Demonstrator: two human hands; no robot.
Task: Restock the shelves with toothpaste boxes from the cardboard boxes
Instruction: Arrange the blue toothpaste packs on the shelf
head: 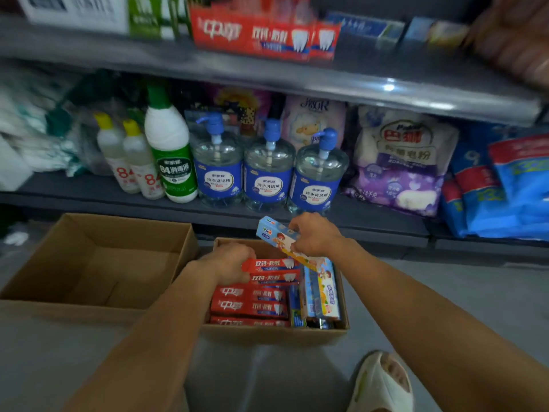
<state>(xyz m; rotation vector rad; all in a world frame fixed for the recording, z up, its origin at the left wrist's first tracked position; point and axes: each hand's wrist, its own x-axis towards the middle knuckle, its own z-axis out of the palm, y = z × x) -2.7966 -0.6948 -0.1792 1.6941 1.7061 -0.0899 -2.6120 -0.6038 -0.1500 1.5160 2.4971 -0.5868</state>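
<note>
Two cardboard boxes sit on the floor [445, 292] in front of the shelves. The big box [98, 263] is on the left and has nothing in it. The small box [276, 333] is just beside it on the right, and toothpaste boxes [249, 304] lie flat in it in a pile, with more boxes standing along its right side. The left hand [230, 264] rests on the pile in the small box. The right hand [315, 233] holds one toothpaste box [274, 233] above the back of the small box. Behind the boxes, the low shelf [89, 185] has bottles [267, 171] in a row, with bags [401, 162] to their right. The shelf above [267, 75] has more toothpaste packs [264, 34] on it.
</note>
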